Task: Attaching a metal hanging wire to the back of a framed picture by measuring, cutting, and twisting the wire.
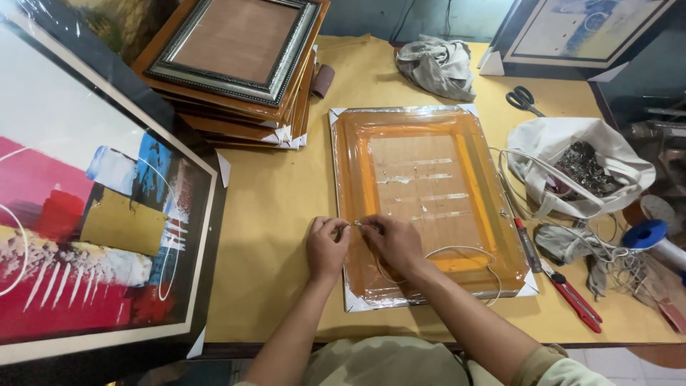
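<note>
Both bare forearms enter from six o'clock and converge toward twelve; the left hand (327,248) lies knuckles up, fingers curled in a pinch toward three o'clock; the right hand (392,241) mirrors it, fingertips pinched toward nine o'clock, almost meeting the left's.

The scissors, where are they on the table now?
In the head view the scissors lie at the far right of the table, between the grey cloth and the white bag, far from both hands.
</note>
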